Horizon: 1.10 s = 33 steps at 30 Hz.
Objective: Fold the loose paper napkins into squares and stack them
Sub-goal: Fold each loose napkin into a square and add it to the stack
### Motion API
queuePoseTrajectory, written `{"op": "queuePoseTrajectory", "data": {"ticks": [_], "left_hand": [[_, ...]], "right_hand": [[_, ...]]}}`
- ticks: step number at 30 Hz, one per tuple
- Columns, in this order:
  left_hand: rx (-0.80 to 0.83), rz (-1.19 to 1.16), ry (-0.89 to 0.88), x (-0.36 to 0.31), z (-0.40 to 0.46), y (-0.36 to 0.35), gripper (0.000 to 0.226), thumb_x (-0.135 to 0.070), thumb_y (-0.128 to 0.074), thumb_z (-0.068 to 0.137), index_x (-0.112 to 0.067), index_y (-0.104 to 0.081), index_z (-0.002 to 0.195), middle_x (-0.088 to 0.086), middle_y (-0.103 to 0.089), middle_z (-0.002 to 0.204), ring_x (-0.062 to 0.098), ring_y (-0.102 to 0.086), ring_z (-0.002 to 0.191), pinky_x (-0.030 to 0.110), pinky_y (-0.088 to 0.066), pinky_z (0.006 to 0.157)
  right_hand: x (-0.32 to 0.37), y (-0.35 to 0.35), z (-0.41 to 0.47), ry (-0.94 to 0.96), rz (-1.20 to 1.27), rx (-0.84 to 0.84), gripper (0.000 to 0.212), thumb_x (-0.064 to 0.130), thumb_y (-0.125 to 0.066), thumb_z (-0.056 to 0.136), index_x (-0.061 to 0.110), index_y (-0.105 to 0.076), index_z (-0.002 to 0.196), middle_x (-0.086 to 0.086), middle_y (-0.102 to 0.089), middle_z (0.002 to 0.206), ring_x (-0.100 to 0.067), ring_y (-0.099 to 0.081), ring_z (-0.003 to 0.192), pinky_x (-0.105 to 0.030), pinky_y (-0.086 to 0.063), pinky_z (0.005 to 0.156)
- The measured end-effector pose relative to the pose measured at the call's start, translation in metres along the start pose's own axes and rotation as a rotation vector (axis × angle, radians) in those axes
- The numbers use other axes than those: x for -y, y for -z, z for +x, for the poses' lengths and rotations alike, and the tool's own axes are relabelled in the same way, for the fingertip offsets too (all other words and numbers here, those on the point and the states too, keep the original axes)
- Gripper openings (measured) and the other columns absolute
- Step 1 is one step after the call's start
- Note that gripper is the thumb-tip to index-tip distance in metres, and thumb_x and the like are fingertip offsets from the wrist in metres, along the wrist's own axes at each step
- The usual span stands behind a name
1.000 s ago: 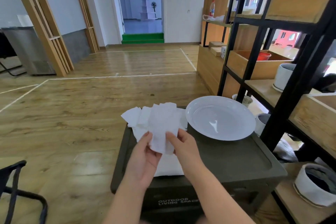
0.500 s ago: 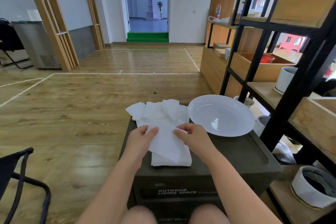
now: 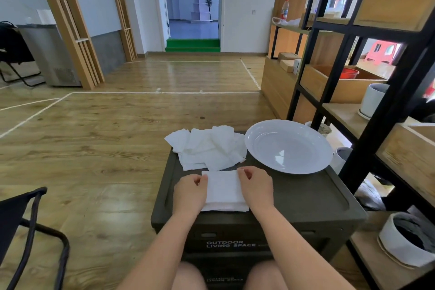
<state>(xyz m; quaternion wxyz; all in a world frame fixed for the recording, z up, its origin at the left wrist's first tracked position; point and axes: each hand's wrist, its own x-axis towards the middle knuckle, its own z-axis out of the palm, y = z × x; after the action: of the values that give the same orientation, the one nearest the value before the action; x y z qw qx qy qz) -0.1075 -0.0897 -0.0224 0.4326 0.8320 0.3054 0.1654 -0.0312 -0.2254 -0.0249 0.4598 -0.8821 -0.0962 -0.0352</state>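
Pinching folded napkin stack (image 3: 224, 190) edges, left hand (image 3: 190, 192), right hand (image 3: 256, 188), fingers curled

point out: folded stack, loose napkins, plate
folded stack (image 3: 223, 189): head view, top sheet's middle.
loose napkins (image 3: 207, 148): head view, middle of pile.
plate (image 3: 288, 146): head view, bare inner well.

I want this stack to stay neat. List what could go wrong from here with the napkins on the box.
1. The folded stack lies close to the near edge of the dark box; a nudge from the left hand or right hand could push it off.
2. The loose napkins overhang the far left corner and may slide to the floor.
3. The white plate touches that pile, so pulling a napkin out might shift it.
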Motion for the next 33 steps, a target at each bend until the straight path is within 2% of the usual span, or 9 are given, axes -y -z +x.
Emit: {"op": "queuePoseTrajectory", "data": {"ticks": [3,6,10,16,20,23,26,29,33], "left_hand": [[-0.028,0.112,-0.045,0.003,-0.001,0.0,0.034,-0.032,-0.047,0.096,-0.015,-0.062,0.072,0.0,-0.061,0.066,0.009,-0.052,0.058,0.023,-0.034,0.049],[-0.045,0.174,-0.053,0.006,-0.001,-0.001,0.028,-0.035,-0.046,0.097,-0.02,-0.059,0.077,-0.007,-0.058,0.07,0.003,-0.051,0.062,0.019,-0.03,0.05],[-0.057,0.203,-0.051,0.012,-0.001,-0.006,0.016,-0.036,-0.047,0.097,-0.024,-0.054,0.088,-0.011,-0.056,0.081,0.001,-0.049,0.07,0.014,-0.031,0.054],[-0.065,0.213,-0.024,0.017,0.002,-0.012,0.017,-0.037,-0.048,0.096,-0.022,-0.055,0.095,-0.012,-0.056,0.08,0.005,-0.053,0.073,0.02,-0.035,0.055],[-0.091,0.245,-0.015,0.02,0.004,-0.015,0.012,-0.037,-0.051,0.094,-0.026,-0.05,0.091,-0.016,-0.051,0.076,0.002,-0.05,0.071,0.021,-0.037,0.059],[-0.108,0.253,-0.028,0.021,0.006,-0.013,0.014,-0.036,-0.056,0.091,-0.025,-0.048,0.096,-0.015,-0.052,0.076,0.002,-0.05,0.069,0.019,-0.036,0.054],[-0.131,0.225,-0.114,0.018,0.024,-0.007,0.025,-0.032,-0.063,0.087,-0.024,-0.047,0.105,-0.007,-0.056,0.082,0.008,-0.054,0.076,0.022,-0.038,0.058],[-0.193,0.227,-0.206,0.008,0.059,-0.002,0.032,-0.033,-0.062,0.086,-0.021,-0.048,0.113,-0.002,-0.056,0.1,0.016,-0.052,0.095,0.026,-0.04,0.07],[-0.209,0.388,-0.279,-0.003,0.109,-0.002,0.046,-0.036,-0.062,0.085,-0.015,-0.048,0.124,0.005,-0.051,0.122,0.024,-0.046,0.112,0.031,-0.04,0.086]], "right_hand": [[-0.005,-0.005,-0.002,0.01,-0.106,-0.024,0.023,0.033,-0.049,0.095,0.019,-0.067,0.092,0.01,-0.062,0.081,-0.003,-0.049,0.07,-0.017,-0.032,0.057],[-0.007,-0.009,-0.004,0.018,-0.191,-0.041,0.025,0.038,-0.048,0.096,0.019,-0.063,0.09,0.013,-0.055,0.07,-0.003,-0.048,0.062,-0.015,-0.032,0.053],[-0.009,-0.011,-0.004,0.014,-0.283,-0.021,0.024,0.04,-0.046,0.096,0.021,-0.059,0.089,0.008,-0.058,0.073,-0.009,-0.054,0.066,-0.024,-0.037,0.055],[-0.011,-0.015,-0.005,-0.024,-0.278,0.016,0.021,0.04,-0.047,0.096,0.022,-0.055,0.09,0.008,-0.055,0.073,-0.009,-0.051,0.065,-0.024,-0.038,0.054],[-0.01,-0.015,-0.004,-0.048,-0.306,0.038,0.014,0.038,-0.048,0.095,0.025,-0.044,0.091,0.008,-0.055,0.076,-0.008,-0.05,0.064,-0.023,-0.035,0.052],[-0.011,-0.015,-0.004,-0.055,-0.329,0.047,0.018,0.04,-0.048,0.095,0.025,-0.037,0.095,0.008,-0.054,0.078,-0.006,-0.048,0.063,-0.02,-0.031,0.048],[-0.014,-0.014,-0.006,-0.061,-0.244,0.023,0.02,0.042,-0.049,0.094,0.026,-0.037,0.096,0.009,-0.053,0.073,-0.005,-0.05,0.063,-0.02,-0.032,0.048],[-0.016,-0.011,-0.008,-0.084,-0.058,-0.032,0.022,0.047,-0.05,0.092,0.027,-0.043,0.096,0.008,-0.057,0.069,-0.006,-0.055,0.063,-0.018,-0.036,0.05],[-0.017,-0.008,-0.007,-0.149,0.143,-0.074,0.016,0.045,-0.049,0.093,0.029,-0.049,0.091,0.004,-0.059,0.072,-0.008,-0.057,0.066,-0.02,-0.037,0.052]]}}
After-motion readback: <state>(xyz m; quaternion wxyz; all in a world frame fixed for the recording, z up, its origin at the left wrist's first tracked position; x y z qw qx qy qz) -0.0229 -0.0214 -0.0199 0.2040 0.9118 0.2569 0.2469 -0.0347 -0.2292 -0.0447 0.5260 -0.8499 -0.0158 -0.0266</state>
